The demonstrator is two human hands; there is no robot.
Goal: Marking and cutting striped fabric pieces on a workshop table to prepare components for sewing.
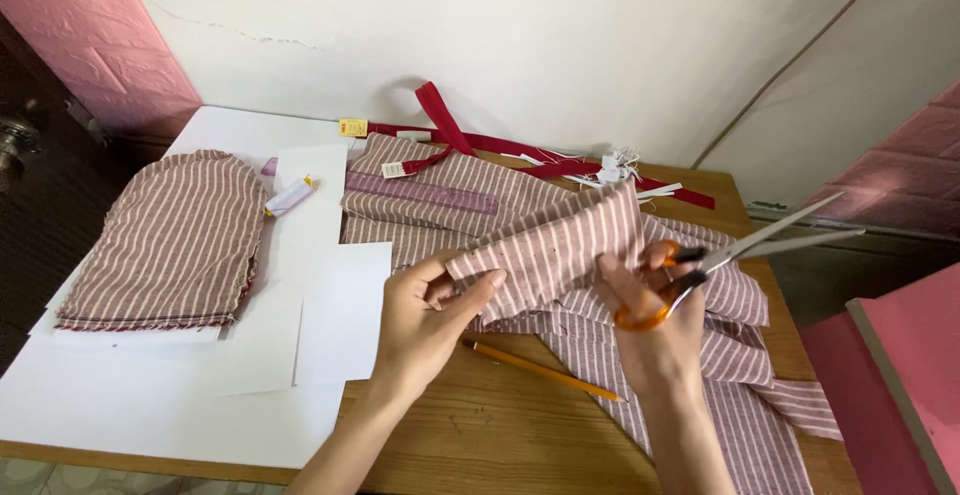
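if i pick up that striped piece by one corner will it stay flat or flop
Probably flop. The striped piece already bends and sags between the left hand and right hand, so it looks thin and limp. It seems light, since fingertips alone hold it up. The stack of cut pieces lies flat only because paper supports it.

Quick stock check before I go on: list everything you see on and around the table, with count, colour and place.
striped fabric piece: one, red-white, held between both hands
scissors: one, orange-handled, blades open, in right hand
stack of cut pieces: one, striped, table left
loose striped fabric: one heap, table right
pencil: one, yellow, below the hands
ruler: one, purple, on fabric
red tape: several strips, rear edge
white paper sheets: several, left half
table: one, wooden
left hand: grips fabric
right hand: holds scissors
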